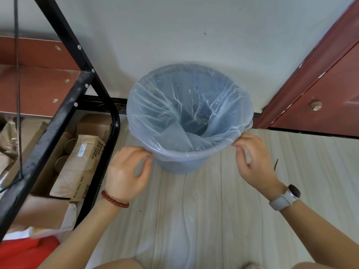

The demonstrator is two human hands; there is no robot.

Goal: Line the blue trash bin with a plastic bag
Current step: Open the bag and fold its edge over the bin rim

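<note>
The round blue plastic trash bin [182, 162] stands on the pale wood-plank floor [213, 220] against the white wall [174, 26]. A thin clear plastic bag [174, 113] sits inside it, folded over the rim. The left hand [128, 171] pinches the film at the near-left rim; the right hand [254, 158] pinches it at the near-right rim.

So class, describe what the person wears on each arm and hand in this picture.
The left hand has a dark red beaded bracelet at the wrist. The right hand has a watch with a dark rounded face on a pale grey strap. Both forearms are bare, with no sleeves visible.
</note>
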